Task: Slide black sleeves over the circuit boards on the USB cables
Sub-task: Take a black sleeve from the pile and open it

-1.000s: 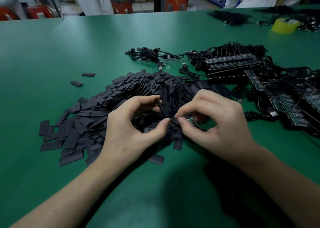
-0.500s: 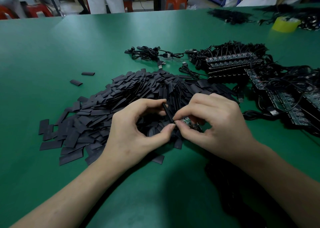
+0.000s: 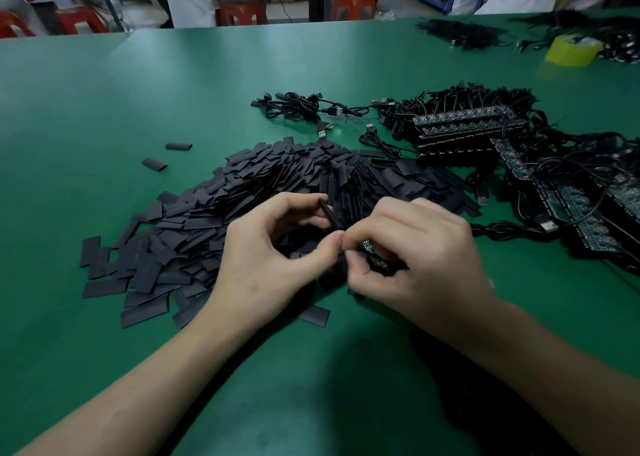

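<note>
My left hand [image 3: 266,261] pinches a flat black sleeve [image 3: 330,215] between thumb and forefinger, edge-on and tilted. My right hand [image 3: 419,265] holds a small green circuit board [image 3: 369,247], its fingers curled round it. The board's tip meets the sleeve's lower end; how far it is inside is hidden by my fingers. Both hands hover over the near edge of a big heap of loose black sleeves [image 3: 242,213] on the green table [image 3: 104,116].
Stacks of circuit boards with tangled USB cables [image 3: 460,126] lie at the right, more boards [image 3: 568,199] nearer the edge. Loose USB cables [image 3: 304,107] sit behind the heap. Two stray sleeves [image 3: 156,164] lie at the left. A yellow tape roll [image 3: 571,50] stands far right.
My hands have drawn closer together, bringing the board's tip up against the sleeve's lower end. A person in white at the back has moved right.
</note>
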### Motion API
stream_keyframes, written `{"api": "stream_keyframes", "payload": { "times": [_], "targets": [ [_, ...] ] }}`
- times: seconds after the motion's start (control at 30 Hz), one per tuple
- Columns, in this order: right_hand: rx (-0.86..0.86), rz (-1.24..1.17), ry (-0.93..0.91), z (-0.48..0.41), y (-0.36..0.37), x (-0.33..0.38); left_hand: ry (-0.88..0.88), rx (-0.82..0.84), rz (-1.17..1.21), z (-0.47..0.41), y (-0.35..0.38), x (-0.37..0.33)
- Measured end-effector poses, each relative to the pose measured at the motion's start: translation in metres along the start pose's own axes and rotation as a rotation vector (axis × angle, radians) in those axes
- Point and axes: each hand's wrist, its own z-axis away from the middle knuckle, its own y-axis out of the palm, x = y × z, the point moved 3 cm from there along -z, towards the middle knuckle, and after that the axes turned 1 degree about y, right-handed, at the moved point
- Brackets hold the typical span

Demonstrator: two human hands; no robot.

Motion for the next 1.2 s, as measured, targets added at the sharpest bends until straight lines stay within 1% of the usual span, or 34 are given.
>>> {"api": "stream_keyframes", "payload": {
  "times": [0.1, 0.2, 0.4, 0.47, 0.53, 0.6, 0.7, 0.77, 0.87, 0.93, 1.03, 1.2],
  "targets": [
    [0.030, -0.079, 0.102, -0.001, -0.001, -0.003, 0.008, -0.019, 0.020, 0.000, 0.000, -0.001],
    [0.156, -0.117, 0.243, -0.004, -0.004, -0.014, 0.025, -0.034, 0.011, 0.001, 0.001, -0.002],
    [0.529, -0.017, 0.196, -0.007, -0.007, -0.030, 0.036, -0.130, 0.074, -0.002, -0.006, 0.000],
    [0.590, -0.028, 0.208, -0.006, -0.007, -0.035, 0.022, -0.193, 0.109, -0.003, -0.010, 0.002],
    [0.555, -0.046, 0.225, -0.005, -0.008, -0.036, 0.008, -0.227, 0.126, -0.004, -0.013, 0.005],
    [0.472, -0.074, 0.264, -0.007, -0.010, -0.038, -0.015, -0.225, 0.145, -0.005, -0.012, 0.009],
    [0.326, -0.134, 0.383, -0.015, -0.018, -0.047, -0.032, -0.218, 0.137, -0.006, -0.010, 0.014],
    [0.287, -0.122, 0.439, -0.030, -0.024, -0.055, -0.016, -0.202, 0.099, -0.006, -0.009, 0.015],
    [0.314, 0.037, 0.417, -0.073, -0.022, -0.071, 0.043, -0.154, -0.020, -0.004, -0.008, 0.014],
    [0.329, 0.132, 0.378, -0.110, -0.008, -0.084, 0.118, -0.114, -0.142, -0.004, -0.006, 0.011],
    [0.362, 0.268, 0.331, -0.166, 0.036, -0.110, 0.219, -0.045, -0.290, -0.003, -0.001, 0.006],
    [0.450, 0.390, 0.334, -0.230, 0.116, -0.148, 0.278, 0.027, -0.369, 0.000, 0.004, 0.010]
  ]
}}
